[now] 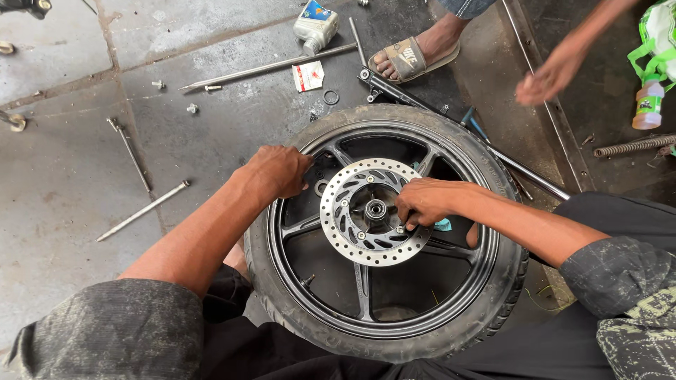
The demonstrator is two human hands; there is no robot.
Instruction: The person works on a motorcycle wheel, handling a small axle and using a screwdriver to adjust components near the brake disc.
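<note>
The black cast-alloy motorcycle wheel with its rubber tyre [493, 281] lies flat on the grey concrete floor [63, 183], disc side up, propped against the person's knees so that it cannot slide. The left hand [278, 171] grips the upper-left edge of the rim and tyre, fingers curled over it, which steadies the wheel. The right hand [422, 203] is closed on the right edge of the perforated silver brake disc [352, 211], fingertips pinched near a disc bolt; whether it holds a small tool cannot be told. A scrap of blue cloth [443, 225] shows just beneath the right hand.

Beyond the left hand, loose parts lie spread out and apart: long steel rods [267, 68], a thinner steel pin [143, 210] and small bolts [191, 108]. A white-and-red square sachet [308, 75] and a grey plastic oil bottle with a blue-and-red label [315, 27] lie farther out. Far beyond the right hand, a co-worker's hand [553, 74] hangs open, beside a sandalled foot [415, 53] and a pale bottle with a green label [648, 105].
</note>
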